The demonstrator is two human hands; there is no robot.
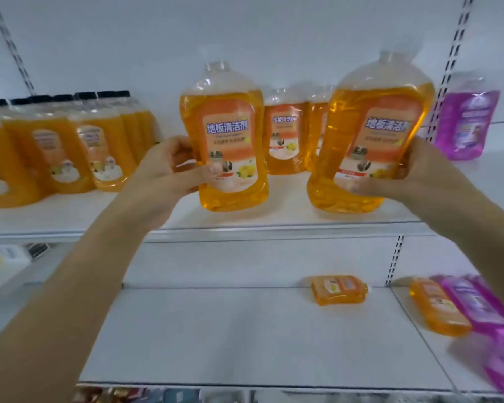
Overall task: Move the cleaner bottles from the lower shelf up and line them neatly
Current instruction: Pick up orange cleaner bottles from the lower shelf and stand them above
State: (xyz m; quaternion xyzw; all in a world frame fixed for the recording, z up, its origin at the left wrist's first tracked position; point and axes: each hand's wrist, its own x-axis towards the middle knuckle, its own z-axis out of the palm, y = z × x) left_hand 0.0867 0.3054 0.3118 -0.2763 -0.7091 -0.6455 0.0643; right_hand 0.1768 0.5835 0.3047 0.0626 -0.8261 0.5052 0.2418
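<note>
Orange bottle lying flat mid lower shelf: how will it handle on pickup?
The lying bottle looks full of liquid, so probably heavy for its size. Its flat sides suggest it won't roll. The glossy plastic may be slippery, and liquid will likely slosh when stood up.

On my feed I see black-capped orange bottles (70,146) crowding the far left, a white slotted upright (451,68) running up the pale back panel (245,39), a white-and-yellow pack (6,254) tucked lower left, and blurred packaged goods (146,395) along the bottom edge.
</note>
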